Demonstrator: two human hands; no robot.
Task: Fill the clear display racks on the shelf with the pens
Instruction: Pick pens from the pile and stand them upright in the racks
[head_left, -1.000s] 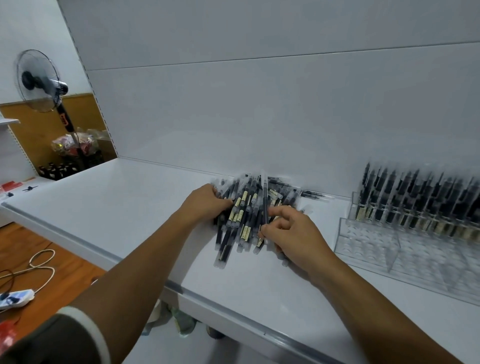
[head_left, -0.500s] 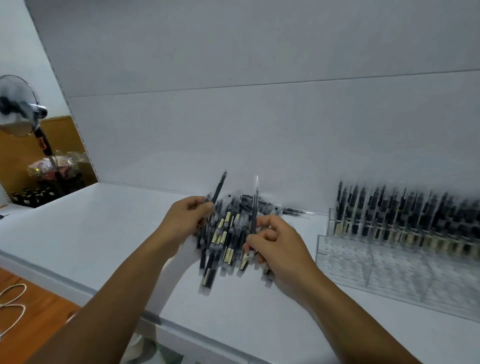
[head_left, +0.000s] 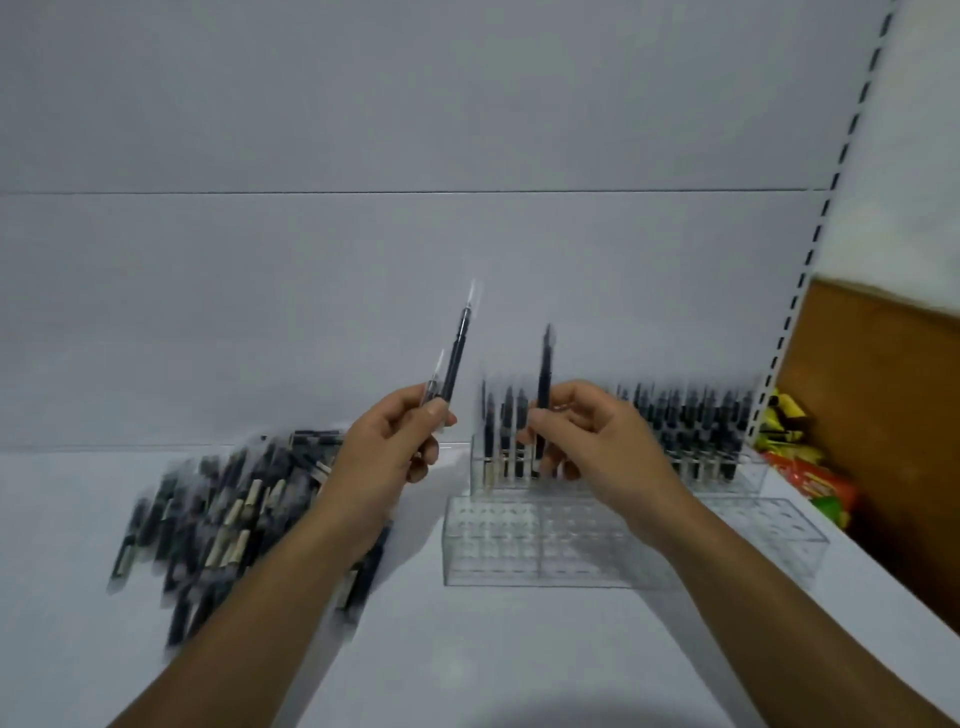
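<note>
Both forearms reach up over the white shelf (head_left: 467, 649). The left hand (head_left: 384, 457) grips wrapped pens (head_left: 453, 358) tilted up and rightward; the right hand (head_left: 587, 441) pinches one pen (head_left: 544, 374) upright above the clear racks (head_left: 519, 545), whose back row holds standing pens. A loose pen pile (head_left: 223, 509) lies left.

Dark pens (head_left: 234, 512) heaped left, clear racks (head_left: 545, 574) right, rear filled

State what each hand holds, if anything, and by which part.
The left hand pinches what look like two pens near their lower ends; the right hand pinches one upright pen around its lower half.
</note>
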